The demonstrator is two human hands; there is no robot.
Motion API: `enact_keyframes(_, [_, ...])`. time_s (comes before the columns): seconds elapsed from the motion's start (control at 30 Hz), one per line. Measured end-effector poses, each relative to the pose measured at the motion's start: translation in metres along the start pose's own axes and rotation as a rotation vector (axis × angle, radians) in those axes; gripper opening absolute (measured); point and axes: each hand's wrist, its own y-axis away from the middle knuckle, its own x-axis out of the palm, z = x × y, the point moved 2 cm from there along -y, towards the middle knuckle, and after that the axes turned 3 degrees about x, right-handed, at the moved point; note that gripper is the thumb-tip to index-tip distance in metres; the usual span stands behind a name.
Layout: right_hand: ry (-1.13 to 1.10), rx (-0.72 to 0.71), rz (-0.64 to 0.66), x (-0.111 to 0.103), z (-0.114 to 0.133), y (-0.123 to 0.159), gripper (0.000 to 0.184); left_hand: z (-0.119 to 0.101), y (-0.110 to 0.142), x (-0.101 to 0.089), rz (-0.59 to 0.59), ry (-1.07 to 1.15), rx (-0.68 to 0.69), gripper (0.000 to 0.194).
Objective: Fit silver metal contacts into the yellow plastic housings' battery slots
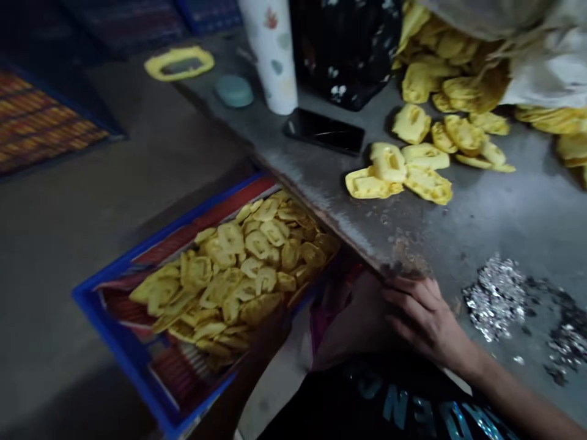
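Observation:
My right hand [424, 315] rests on the worn edge of a grey concrete counter [518, 214], fingers slightly spread and holding nothing. My left hand [351, 324] is dark and blurred below that edge, beside a pinkish scrap, so its grip is hidden. A blue plastic crate [114, 330] on the floor holds a heap of yellow chips [229, 269] over red lining. More yellow chips [413, 162] lie in a loose pile on the counter, running back under a white cloth sack [545, 61].
Silver foil flakes [495, 299] are scattered on the counter to the right. A black phone [323, 130], a patterned white cup [270, 55], a teal round object [233, 91], a yellow plastic ring [178, 63] and a dark floral bag [343, 49] stand at the back.

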Motion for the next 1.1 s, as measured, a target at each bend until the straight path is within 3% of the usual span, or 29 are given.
enact_keyframes(0.1, [-0.034, 0.034, -0.004, 0.005, 0.001, -0.003, 0.031, -0.019, -0.035, -0.072, -0.346, -0.032, 0.135, 0.041])
enact_keyframes(0.2, [-0.046, 0.035, 0.0, 0.015, 0.001, -0.006, 0.037, -0.083, -0.093, -0.146, -0.541, -0.054, 0.355, 0.051])
enact_keyframes(0.27, [-0.038, 0.021, -0.003, 0.022, 0.0, -0.008, 0.038, -0.146, -0.139, -0.181, -0.557, -0.106, 0.576, 0.063])
enact_keyframes(0.33, [-0.047, 0.011, -0.042, 0.028, 0.0, -0.008, 0.034, -0.209, -0.185, -0.199, -0.425, -0.248, 0.617, 0.081])
enact_keyframes(0.43, [-0.128, 0.048, -0.137, 0.029, 0.003, 0.006, 0.026, -0.272, -0.231, -0.207, -0.332, -0.357, 0.478, 0.085])
enact_keyframes(0.5, [-0.18, 0.088, -0.161, 0.028, 0.009, 0.027, 0.026, -0.291, -0.242, -0.202, -0.316, -0.376, 0.467, 0.071])
enact_keyframes(0.7, [-0.288, 0.18, -0.252, 0.011, 0.016, 0.093, 0.028, -0.293, -0.227, -0.168, -0.377, -0.352, 0.59, 0.039])
enact_keyframes(0.87, [-0.553, 0.282, -0.397, -0.006, -0.01, 0.095, 0.02, -0.307, -0.224, -0.176, -0.553, -0.255, 0.627, 0.031])
enact_keyframes(0.93, [-0.731, 0.374, -0.44, -0.008, -0.017, 0.091, 0.022, -0.316, -0.208, -0.183, -0.621, -0.214, 0.673, 0.037])
enact_keyframes(1.0, [-0.844, 0.444, -0.46, -0.008, -0.017, 0.089, 0.035, -0.323, -0.18, -0.181, -0.668, -0.169, 0.781, 0.044])
enact_keyframes(1.07, [-0.976, 0.489, -0.475, -0.005, -0.012, 0.088, 0.052, -0.325, -0.14, -0.166, -0.72, -0.13, 0.94, 0.047])
enact_keyframes(1.1, [-1.09, 0.499, -0.49, -0.003, -0.008, 0.087, 0.058, -0.324, -0.117, -0.153, -0.771, -0.151, 1.085, 0.057])
